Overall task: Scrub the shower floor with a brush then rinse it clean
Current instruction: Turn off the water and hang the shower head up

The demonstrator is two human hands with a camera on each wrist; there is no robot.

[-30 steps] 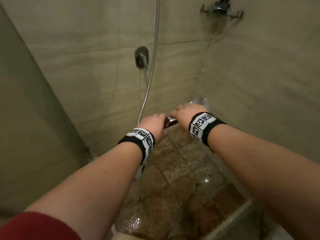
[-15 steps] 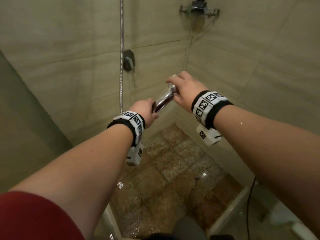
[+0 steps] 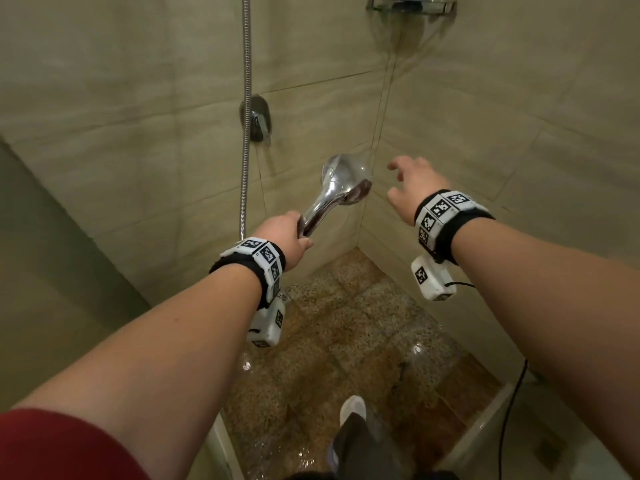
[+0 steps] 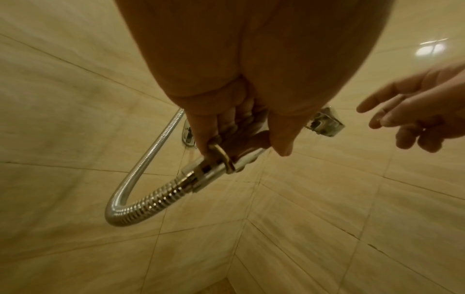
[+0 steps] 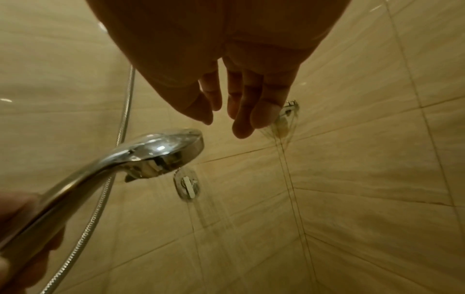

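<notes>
My left hand [image 3: 289,233] grips the handle of a chrome shower head [image 3: 341,183], which is raised in front of the tiled wall. In the left wrist view my fingers [image 4: 221,127] curl round the handle where the ribbed metal hose [image 4: 141,206] joins it. The shower head [image 5: 161,153] tilts with its face turned down and to the right; thin streaks of water seem to fall below it. My right hand [image 3: 407,183] hovers just right of the head, fingers loosely spread, holding nothing. The wet speckled brown shower floor [image 3: 346,341] lies below. No brush is in view.
A chrome mixer lever [image 3: 256,121] sits on the back wall beside the hanging hose [image 3: 246,98]. A metal corner shelf [image 3: 412,6] is mounted high in the corner. A white raised kerb [image 3: 481,424] borders the floor at lower right, and my foot [image 3: 351,407] stands on the floor.
Both hands have risen from near the floor. The right hand has let go of the shower head and moved off to its right; the left hand now holds the head alone.
</notes>
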